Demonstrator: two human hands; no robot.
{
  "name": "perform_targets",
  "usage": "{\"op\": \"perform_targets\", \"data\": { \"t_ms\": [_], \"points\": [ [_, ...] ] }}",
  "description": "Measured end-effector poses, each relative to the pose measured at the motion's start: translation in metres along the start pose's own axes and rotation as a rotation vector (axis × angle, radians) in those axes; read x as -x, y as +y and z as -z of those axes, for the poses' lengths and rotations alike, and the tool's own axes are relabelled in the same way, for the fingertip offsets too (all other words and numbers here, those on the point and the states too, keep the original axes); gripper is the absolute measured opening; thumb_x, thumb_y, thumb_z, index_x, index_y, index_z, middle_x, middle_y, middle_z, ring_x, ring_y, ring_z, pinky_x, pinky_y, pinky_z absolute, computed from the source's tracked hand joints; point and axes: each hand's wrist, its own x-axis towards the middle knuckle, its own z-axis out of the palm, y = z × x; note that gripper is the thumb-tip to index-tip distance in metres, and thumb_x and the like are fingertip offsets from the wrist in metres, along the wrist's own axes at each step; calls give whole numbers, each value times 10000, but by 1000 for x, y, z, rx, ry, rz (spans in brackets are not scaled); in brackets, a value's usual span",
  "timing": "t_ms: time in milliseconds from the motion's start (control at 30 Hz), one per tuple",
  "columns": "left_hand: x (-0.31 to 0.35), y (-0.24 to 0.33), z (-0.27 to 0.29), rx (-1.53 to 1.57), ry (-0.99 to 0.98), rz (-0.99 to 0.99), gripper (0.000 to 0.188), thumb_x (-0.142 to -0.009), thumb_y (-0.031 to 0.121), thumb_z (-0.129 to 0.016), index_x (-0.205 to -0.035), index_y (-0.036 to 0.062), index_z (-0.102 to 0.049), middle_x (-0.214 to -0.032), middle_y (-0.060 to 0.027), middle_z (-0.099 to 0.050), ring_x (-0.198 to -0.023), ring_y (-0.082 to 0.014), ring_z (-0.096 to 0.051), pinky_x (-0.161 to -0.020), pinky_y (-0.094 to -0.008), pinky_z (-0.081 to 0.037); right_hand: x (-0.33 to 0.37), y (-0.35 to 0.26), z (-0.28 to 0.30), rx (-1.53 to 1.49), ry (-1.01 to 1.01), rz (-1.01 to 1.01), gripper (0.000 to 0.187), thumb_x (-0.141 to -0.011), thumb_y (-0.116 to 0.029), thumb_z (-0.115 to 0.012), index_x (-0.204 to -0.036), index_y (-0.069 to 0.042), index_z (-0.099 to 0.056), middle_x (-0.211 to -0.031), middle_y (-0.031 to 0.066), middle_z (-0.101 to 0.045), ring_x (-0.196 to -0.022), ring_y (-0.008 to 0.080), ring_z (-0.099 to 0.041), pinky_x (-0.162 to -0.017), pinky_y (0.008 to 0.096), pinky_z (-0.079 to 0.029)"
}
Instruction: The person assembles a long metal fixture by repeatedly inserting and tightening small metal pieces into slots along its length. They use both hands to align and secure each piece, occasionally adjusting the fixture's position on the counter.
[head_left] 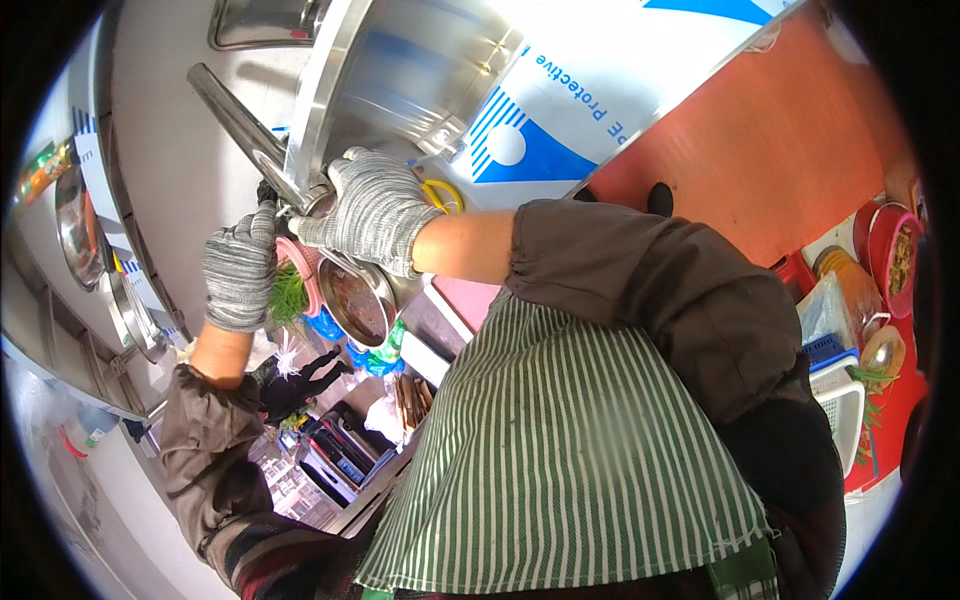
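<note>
Grey knit gloves cover both my hands. My right hand point(375, 208) is closed at the lower end of a shiny metal tube point(237, 118), its thumb and fingers on either side of the end. Close by on the left, my left hand point(240, 268) has its fingers curled in beside a small dark piece point(266, 192) at the tube's end. What its fingers hold is hidden. The tube slants up to the left, past the edge of a large metal panel point(322, 85). Yellow-handled scissors point(442, 196) lie just right of my right hand.
Below my hands stand a metal pot point(352, 305) with brown contents and a pink basket point(312, 290) with green leaves. Blue-and-white protective film point(545, 140) covers the metal surface ahead. Off to the right, a red table point(885, 440) bears a white basket point(842, 405) and bowls.
</note>
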Motion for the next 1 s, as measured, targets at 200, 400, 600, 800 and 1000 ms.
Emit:
{"op": "perform_targets", "data": {
  "t_ms": [200,400,600,800,1000],
  "points": [
    [4,33,-1,1145,30,757,280,-935,236,-558,-1123,37,-618,-705,-19,-565,-573,-76,-487,-535,-236,-435,0,-2,1,21,17,34,692,-673,-615,-651,-891,41,-643,-929,221,-598,-871,343,-608,-783,426,-482],
    [-1,36,2,1817,56,922,339,-980,248,-453,-1159,-24,-550,-699,7,-545,-526,-73,-471,-504,-201,-411,0,-2,2,66,-26,21,717,-679,-639,-637,-954,23,-647,-981,215,-604,-924,336,-607,-814,412,-482],
    [-4,33,4,2157,-189,1129,391,-963,388,-455,-1044,20,-560,-672,-9,-549,-512,-93,-488,-477,-215,-433,0,-1,4,62,-60,-2,686,-678,-606,-649,-961,19,-646,-999,214,-602,-960,337,-596,-833,417,-472],
    [-2,24,9,2329,-375,1291,369,-960,432,-428,-787,124,-535,-488,-15,-493,-270,-102,-333,-254,-227,-291,3,-1,5,33,-45,8,681,-666,-604,-660,-950,15,-646,-992,210,-595,-943,337,-593,-828,421,-472],
    [-1,23,0,2495,-295,1075,324,-962,395,-444,-805,126,-535,-500,-11,-491,-294,-104,-338,-298,-231,-306,1,-1,4,49,-49,-1,689,-659,-610,-664,-935,20,-649,-972,205,-599,-934,330,-596,-816,414,-476]
  ]
}}
